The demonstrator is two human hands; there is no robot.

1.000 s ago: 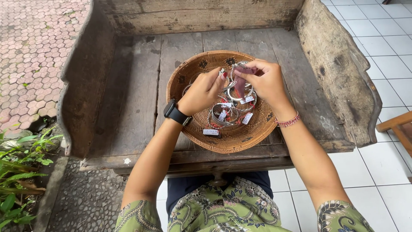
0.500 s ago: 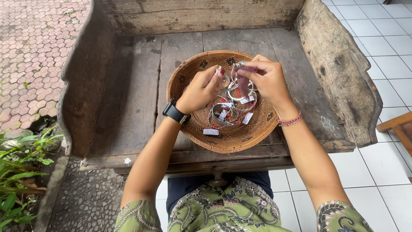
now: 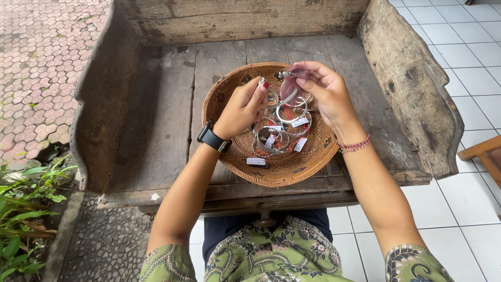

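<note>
A round woven basket [image 3: 292,169] sits on an old wooden bench seat [image 3: 167,115]. Several silver bangles with small white tags [image 3: 282,133] lie in it. My left hand [image 3: 242,107], with a black watch at the wrist, pinches a small silver ring [image 3: 262,82] over the basket. My right hand [image 3: 323,91], with red string bracelets at the wrist, holds a dusky pink cloth [image 3: 288,90] against a piece of silver jewellery just right of the left hand. The two hands are close together above the far half of the basket.
The bench has a high back [image 3: 245,18] and carved side arms [image 3: 412,78]. White floor tiles [image 3: 469,62] lie to the right, with a wooden furniture edge [image 3: 482,151] there. Red paving [image 3: 42,62] and green plants [image 3: 26,209] are on the left.
My right hand has turned and lifted slightly, spreading the pink cloth more openly. The left hand has risen a little with the ring. The basket has stayed put.
</note>
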